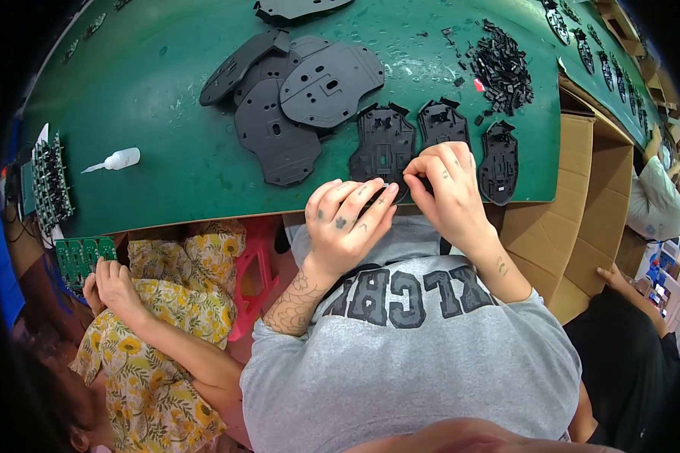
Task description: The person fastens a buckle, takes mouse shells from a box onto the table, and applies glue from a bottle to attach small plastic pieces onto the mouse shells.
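Observation:
At the table's near edge, my left hand (pixel 349 221) is closed in a pinch, its thumb and forefinger together. A tiny pale spot shows at those fingertips, too small to name. My right hand (pixel 452 190) is closed too, thumb and forefinger meeting; whatever they hold is hidden. Both hands are over the near end of a black plastic shell (pixel 383 136), shaped like a computer mouse base, with its ribbed inside facing up. Behind my right hand lies a second such shell (pixel 442 121), partly covered. To its right is a third shell (pixel 499 162).
A pile of larger smooth black shells (pixel 331 83) lies left of centre. Small black parts (pixel 504 68) are heaped at the back right. A white dropper bottle (pixel 122 158) and stacked circuit boards (pixel 51 181) are at left. A person's hand (pixel 115 287) holds a green board (pixel 83 255). Cardboard boxes (pixel 559 204) stand right.

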{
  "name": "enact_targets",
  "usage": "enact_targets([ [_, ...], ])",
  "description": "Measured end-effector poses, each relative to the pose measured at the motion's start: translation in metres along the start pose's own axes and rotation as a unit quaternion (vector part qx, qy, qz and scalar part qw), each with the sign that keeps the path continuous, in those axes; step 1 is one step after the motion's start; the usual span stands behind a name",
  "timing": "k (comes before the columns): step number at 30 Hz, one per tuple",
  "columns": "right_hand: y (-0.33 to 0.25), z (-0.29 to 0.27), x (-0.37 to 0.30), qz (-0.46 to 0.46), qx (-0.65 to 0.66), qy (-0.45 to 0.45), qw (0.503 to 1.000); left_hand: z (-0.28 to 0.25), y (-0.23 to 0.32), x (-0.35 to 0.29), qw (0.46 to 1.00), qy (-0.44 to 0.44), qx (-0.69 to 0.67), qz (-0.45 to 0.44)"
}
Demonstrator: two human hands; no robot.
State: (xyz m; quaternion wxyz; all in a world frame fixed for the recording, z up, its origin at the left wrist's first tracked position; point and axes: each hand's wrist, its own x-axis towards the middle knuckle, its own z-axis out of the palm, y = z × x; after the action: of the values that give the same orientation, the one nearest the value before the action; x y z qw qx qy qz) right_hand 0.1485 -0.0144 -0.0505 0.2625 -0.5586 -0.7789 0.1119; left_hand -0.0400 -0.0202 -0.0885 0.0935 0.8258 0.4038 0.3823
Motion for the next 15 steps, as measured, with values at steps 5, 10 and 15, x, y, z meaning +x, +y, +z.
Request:
enact_targets([
  [5, 0.0004, 0.0011, -0.0013, 0.002, -0.006, 0.001, 1.000, 0.0010, 0.0001, -0.0011, 1.000, 0.000, -0.006, -0.004],
  [10, 0.0000, 0.0042, -0.0031, -0.008, -0.007, 0.022, 1.000, 0.0014, -0.0002, 0.0006, 1.000, 0.008, -0.006, 0.000],
  [15, -0.0018, -0.0036, 0.0035, 0.054, 0.033, -0.008, 0.998, 0.0022, -0.0033, 0.0025, 1.000, 0.013, -0.025, 0.010],
])
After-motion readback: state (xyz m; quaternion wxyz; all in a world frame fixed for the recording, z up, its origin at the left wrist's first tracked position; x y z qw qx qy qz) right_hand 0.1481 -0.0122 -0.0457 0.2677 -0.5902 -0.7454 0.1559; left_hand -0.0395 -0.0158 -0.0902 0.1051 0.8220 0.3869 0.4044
